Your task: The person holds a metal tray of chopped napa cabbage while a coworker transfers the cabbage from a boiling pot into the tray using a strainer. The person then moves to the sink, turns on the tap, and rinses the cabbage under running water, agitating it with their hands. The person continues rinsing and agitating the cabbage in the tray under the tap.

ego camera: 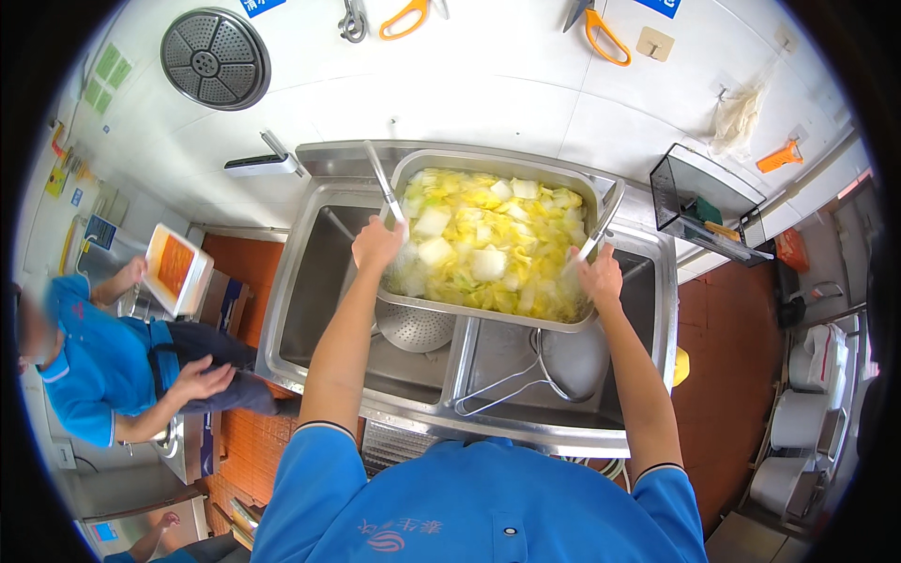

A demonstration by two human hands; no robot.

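Observation:
A deep rectangular steel pan [486,317] full of cut cabbage [486,239] in water lies across the double steel sink [461,366]. My left hand [378,245] is at a faucet spout [381,176] by the pan's left edge, its fingers closed around the white tip. At the right edge, my right hand [600,273] grips the white tip of a second faucet spout [611,211]. Water seems to run into the pan at both sides. Under the pan, a perforated steel colander [415,328] shows in the left basin and a round strainer with a wire handle [574,362] in the right.
At the left a co-worker [105,359] in a blue shirt holds a white tray of orange food [176,271]. A black mesh rack [704,204] hangs at the right wall. Orange-handled scissors [607,39] hang above. White containers [799,422] stand on a shelf at the far right.

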